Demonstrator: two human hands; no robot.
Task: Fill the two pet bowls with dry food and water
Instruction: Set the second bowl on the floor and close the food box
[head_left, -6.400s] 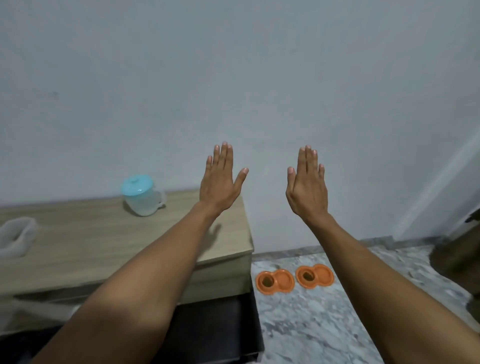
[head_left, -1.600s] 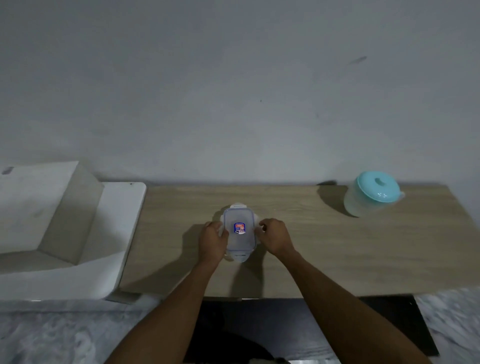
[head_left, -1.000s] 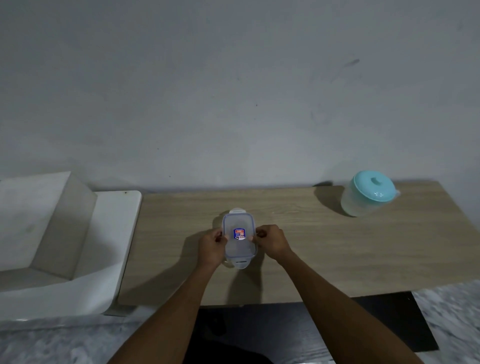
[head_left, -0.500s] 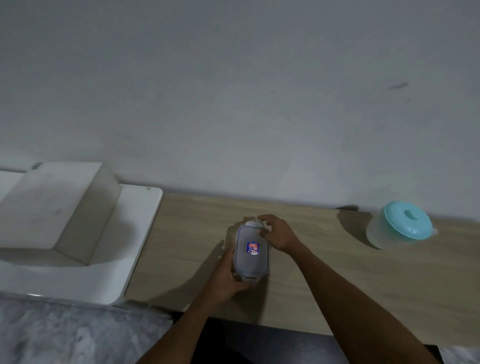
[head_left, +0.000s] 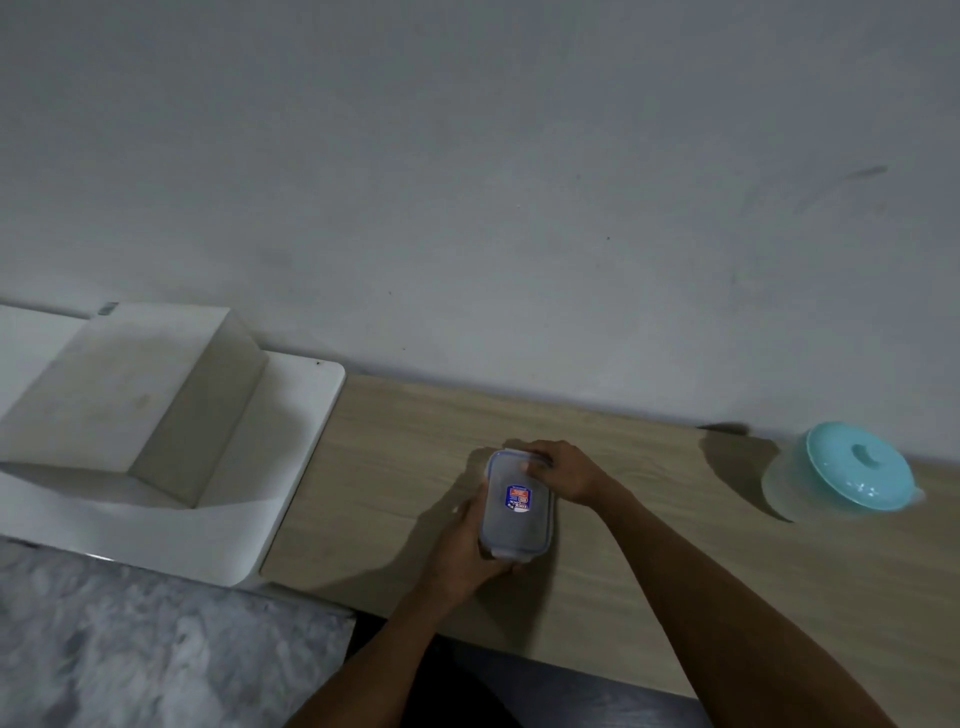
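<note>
Your left hand (head_left: 462, 545) grips the closed container (head_left: 517, 506), your right hand (head_left: 558, 475) curls over its far end; filling both bowls is all ahead

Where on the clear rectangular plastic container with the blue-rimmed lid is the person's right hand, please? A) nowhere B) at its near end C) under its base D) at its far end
D: the right hand curls over the far end of the clear rectangular plastic container; the left hand grips its near end.

Closed clear container (head_left: 514, 525) lying flat, teal-lidded jug (head_left: 852, 473) well right
</note>
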